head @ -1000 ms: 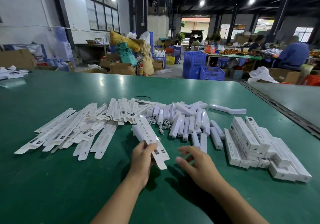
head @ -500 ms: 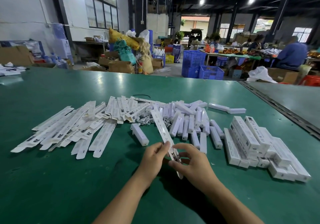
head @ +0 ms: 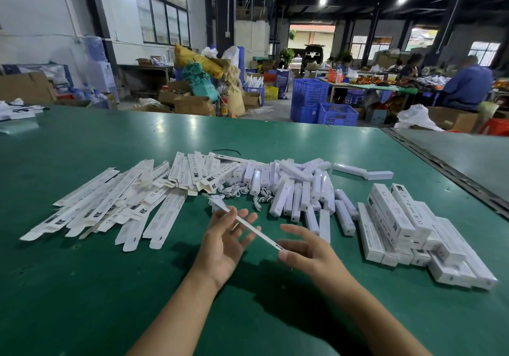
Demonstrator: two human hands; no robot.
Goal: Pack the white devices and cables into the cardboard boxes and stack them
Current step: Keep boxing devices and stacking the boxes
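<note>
White flattened cardboard box (head: pixel 261 234), centre frame, rests across my left hand (head: pixel 224 245), fingers spread; right hand (head: pixel 309 255) fingers pinch its near end.

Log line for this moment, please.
held: flat white cardboard box blank | right hand: pinches near end | left hand: touches its middle | white stick-shaped devices: loose on green table
</note>
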